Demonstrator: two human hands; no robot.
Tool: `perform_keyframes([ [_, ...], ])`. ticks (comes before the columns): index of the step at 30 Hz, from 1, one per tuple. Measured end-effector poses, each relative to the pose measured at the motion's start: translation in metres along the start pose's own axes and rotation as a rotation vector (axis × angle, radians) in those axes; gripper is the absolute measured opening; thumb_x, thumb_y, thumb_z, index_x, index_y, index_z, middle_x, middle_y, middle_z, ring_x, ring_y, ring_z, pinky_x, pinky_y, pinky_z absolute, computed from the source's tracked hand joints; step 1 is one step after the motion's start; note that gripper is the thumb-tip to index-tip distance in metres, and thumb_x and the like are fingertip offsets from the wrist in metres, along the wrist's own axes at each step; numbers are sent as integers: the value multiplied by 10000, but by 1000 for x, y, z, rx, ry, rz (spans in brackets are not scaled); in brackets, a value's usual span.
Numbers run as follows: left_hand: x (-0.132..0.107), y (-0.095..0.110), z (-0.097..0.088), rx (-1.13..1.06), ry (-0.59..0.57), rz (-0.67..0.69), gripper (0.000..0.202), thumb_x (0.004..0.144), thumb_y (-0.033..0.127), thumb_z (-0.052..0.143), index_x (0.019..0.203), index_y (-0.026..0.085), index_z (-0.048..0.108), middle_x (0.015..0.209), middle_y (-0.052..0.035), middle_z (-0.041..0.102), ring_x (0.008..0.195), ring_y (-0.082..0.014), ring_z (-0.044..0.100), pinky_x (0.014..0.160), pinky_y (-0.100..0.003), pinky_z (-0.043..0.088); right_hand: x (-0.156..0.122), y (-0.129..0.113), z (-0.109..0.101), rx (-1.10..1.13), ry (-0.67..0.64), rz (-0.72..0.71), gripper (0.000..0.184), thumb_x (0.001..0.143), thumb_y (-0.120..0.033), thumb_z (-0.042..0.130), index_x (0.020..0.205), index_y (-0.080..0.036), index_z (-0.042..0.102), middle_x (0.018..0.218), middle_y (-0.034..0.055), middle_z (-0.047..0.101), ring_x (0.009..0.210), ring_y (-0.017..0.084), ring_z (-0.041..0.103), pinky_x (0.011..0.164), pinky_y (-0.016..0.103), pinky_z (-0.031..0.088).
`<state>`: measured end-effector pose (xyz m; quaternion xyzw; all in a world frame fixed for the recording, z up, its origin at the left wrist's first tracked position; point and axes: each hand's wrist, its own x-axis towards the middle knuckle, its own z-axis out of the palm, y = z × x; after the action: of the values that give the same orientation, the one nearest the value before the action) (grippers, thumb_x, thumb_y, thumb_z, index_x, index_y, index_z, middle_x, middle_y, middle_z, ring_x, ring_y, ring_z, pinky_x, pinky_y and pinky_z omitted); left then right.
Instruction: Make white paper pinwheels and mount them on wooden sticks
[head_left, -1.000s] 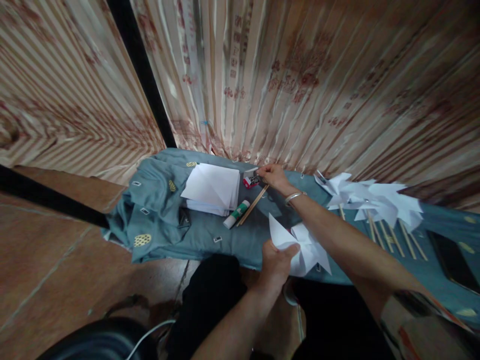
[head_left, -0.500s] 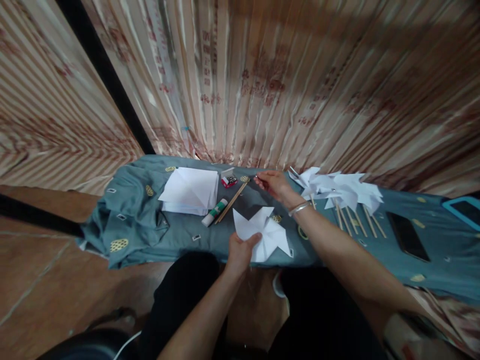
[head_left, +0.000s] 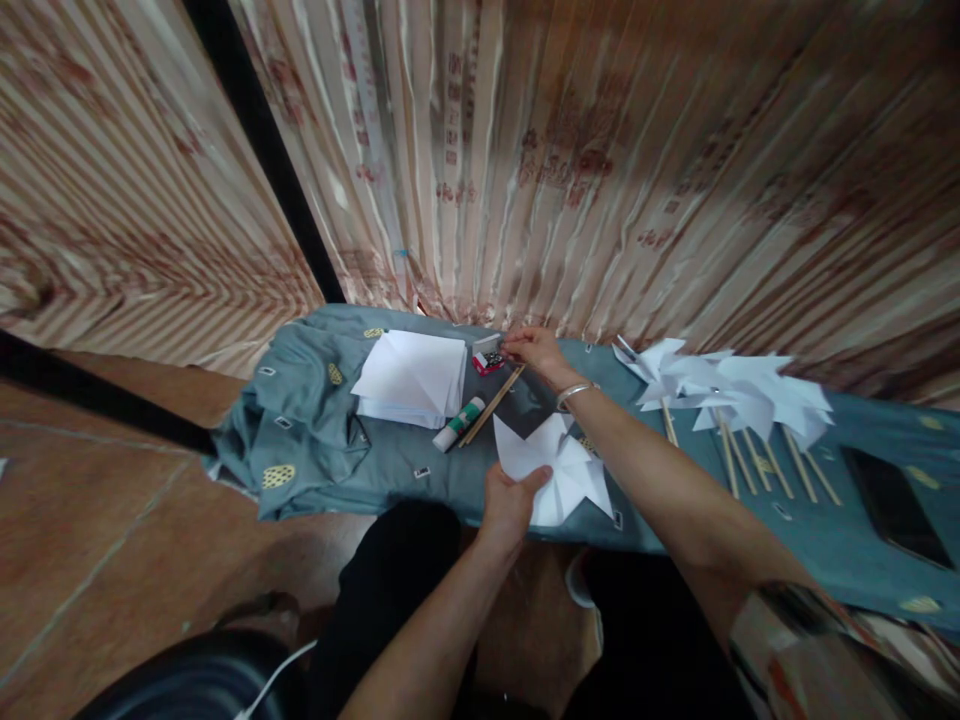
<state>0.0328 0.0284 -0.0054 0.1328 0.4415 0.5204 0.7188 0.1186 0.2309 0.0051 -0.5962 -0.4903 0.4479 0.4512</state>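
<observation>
My left hand (head_left: pixel 510 505) grips a folded white paper pinwheel (head_left: pixel 559 470) at the near edge of the cloth, thumb on top. My right hand (head_left: pixel 536 352) reaches past it to the far side. Its fingers are drawn together at the right edge of a small red-and-white open box (head_left: pixel 487 360) with small dark bits inside. Whatever those fingertips hold, if anything, is too small to make out. Just below that hand lie thin wooden sticks (head_left: pixel 491 405), and beside them a green-and-white glue stick (head_left: pixel 459 424).
A stack of white paper (head_left: pixel 412 375) lies to the left. Several white pinwheels (head_left: pixel 739 390) on wooden sticks lie overlapping on the right, with a dark phone (head_left: pixel 896 505) beyond them. Grey-green patterned cloth (head_left: pixel 300 440) covers the table. A striped curtain (head_left: pixel 510 200) hangs behind.
My right hand has moved left, from beyond the stick ends to the small red box. My left hand keeps hold of the pinwheel. The view has turned a little left.
</observation>
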Motion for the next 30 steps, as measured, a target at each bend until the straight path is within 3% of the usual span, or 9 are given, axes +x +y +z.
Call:
perform_keyframes([
  [3,0,2,-1,23,16,18,337,428,200,837,737,110,736,732,-74,745,625,-177,646,660,-291,496,-18,-7,-17,37,-12,-3,113,654,-179,701,637,-188,590,591,-4,658,594,137,641,638,264,544],
  [6,2,8,-3,60,29,67,335,439,213,845,739,108,736,735,-76,746,643,-183,655,682,-298,500,-50,-6,-49,63,13,-30,132,678,-283,712,710,-197,617,691,12,697,673,147,665,678,270,549],
  [8,4,13,-3,61,56,113,327,435,222,847,720,111,731,724,-66,742,639,-182,655,689,-305,505,-78,4,-74,46,58,-107,168,673,-327,714,754,-202,635,731,17,708,699,152,665,693,277,542],
  [12,9,19,0,49,64,205,349,429,228,859,731,128,718,738,-39,737,667,-173,662,734,-308,511,-143,38,-110,-200,171,-159,142,677,-311,682,768,-202,667,736,18,713,676,166,644,665,284,514],
  [16,10,21,8,3,58,272,407,410,192,873,778,136,707,775,-33,739,724,-165,675,813,-316,513,-188,63,-114,-536,146,-201,116,786,-250,570,811,-209,676,753,27,713,680,186,651,683,297,501],
  [20,9,20,15,23,43,302,420,416,213,879,792,136,709,799,-54,745,759,-187,688,804,-322,528,-203,68,-109,-798,12,-353,190,853,-175,493,931,-187,667,978,105,725,920,238,672,842,340,501],
  [22,9,19,18,36,22,318,385,441,210,870,786,139,714,822,-66,751,770,-194,692,794,-318,536,-204,70,-108,-840,6,-380,196,885,-190,475,950,-175,660,1007,127,717,971,252,665,874,353,495],
  [30,14,17,20,64,2,347,343,469,177,855,783,138,723,793,-48,751,743,-181,690,790,-315,534,-204,70,-110,-773,62,-266,159,863,-218,518,952,-203,649,880,79,728,783,230,687,705,309,496],
])
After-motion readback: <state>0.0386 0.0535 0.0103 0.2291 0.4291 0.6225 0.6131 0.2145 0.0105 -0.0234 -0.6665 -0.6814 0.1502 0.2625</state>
